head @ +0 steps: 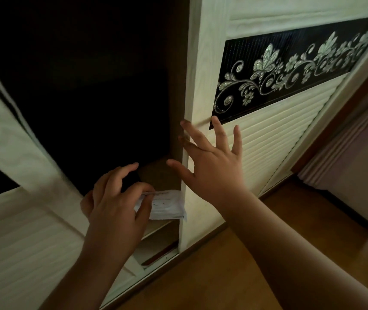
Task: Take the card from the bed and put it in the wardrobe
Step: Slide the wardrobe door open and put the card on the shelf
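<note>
- Left hand (113, 204) pinches the card (167, 205) at its near end, just below the right hand (210, 168).
- Right hand is spread flat on the wardrobe door (268, 139) edge.
- Slide the card onto the shelf (158, 175) ahead of the left fingertips; the interior is probably empty, but too dark to confirm.

Two hands are in view: a left hand (116, 204) and a right hand (212, 166). There is one card (167, 205). The wardrobe (102, 86) shows two pale doors, a left door (17, 231) and a right door (268, 142). The right door carries one black floral band (290, 70). One wooden floor (201, 276) lies below.
</note>
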